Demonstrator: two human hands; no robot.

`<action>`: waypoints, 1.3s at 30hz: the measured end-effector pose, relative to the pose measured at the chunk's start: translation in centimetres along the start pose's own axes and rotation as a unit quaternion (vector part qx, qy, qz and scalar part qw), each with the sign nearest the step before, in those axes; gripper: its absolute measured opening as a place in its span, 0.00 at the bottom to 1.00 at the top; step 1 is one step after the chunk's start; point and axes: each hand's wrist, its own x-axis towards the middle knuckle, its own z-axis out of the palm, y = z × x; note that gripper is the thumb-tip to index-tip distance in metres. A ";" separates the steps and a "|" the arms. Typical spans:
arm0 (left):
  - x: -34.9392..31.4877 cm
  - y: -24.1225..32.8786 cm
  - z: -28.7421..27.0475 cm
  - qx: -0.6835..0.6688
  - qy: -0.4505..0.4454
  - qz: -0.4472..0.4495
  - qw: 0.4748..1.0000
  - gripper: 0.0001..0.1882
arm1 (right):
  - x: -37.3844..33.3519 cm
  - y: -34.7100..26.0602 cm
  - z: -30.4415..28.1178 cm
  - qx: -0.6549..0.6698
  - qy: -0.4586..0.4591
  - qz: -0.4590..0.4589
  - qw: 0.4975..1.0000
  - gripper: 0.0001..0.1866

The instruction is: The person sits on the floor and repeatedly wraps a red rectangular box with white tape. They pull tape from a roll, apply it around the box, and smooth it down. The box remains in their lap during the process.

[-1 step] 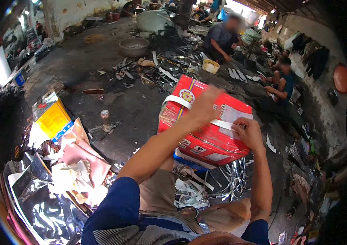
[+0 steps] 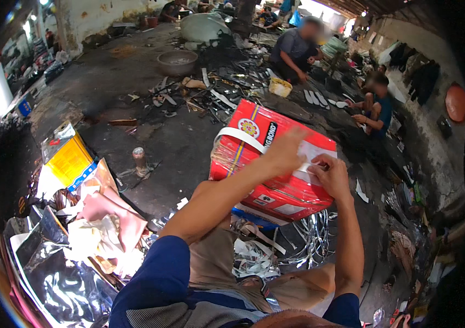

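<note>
A red carton [image 2: 276,188], tilted on top of a blue tin [image 2: 257,216], sits in front of my knees. Across its upper face runs a white strip [image 2: 242,135] that curves over the left edge. My left hand [image 2: 287,152] lies over the strip at the middle of the carton; motion smears it and its fingers are partly hidden. Close by on the right, my right hand [image 2: 331,175] pinches the strip's right end between thumb and fingers. Under and behind the tin lies a tangle of shiny strips [image 2: 314,240] and white offcuts [image 2: 257,262].
Leather-like sheets [image 2: 109,210] and a yellow tin [image 2: 70,164] lie to my left, near a small upright post [image 2: 140,158]. Dark scraps [image 2: 216,93] litter the floor ahead, with a basin [image 2: 178,63] beyond. A seated person [image 2: 292,49] and another person [image 2: 377,106] work at the far right.
My left hand has slid a little right along the strip, toward my right hand. My right hand stays pinched at the strip's end, and the view has shifted slightly.
</note>
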 end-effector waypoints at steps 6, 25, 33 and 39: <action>1.3 2.5 4.5 -0.192 -0.127 -0.130 0.964 0.18 | -0.9 -0.4 -0.5 -0.040 0.094 0.069 0.992 0.14; 0.4 2.9 5.3 -0.141 -0.095 -0.026 0.985 0.08 | -3.5 0.9 -3.4 -0.135 0.065 -0.095 0.984 0.08; 0.6 3.0 4.9 -0.135 -0.112 -0.036 0.984 0.09 | -3.1 1.5 -3.4 0.003 0.062 -0.023 0.998 0.09; 0.3 2.6 4.8 -0.138 -0.101 -0.013 0.985 0.09 | -3.2 1.8 -3.0 0.011 0.067 -0.029 0.997 0.09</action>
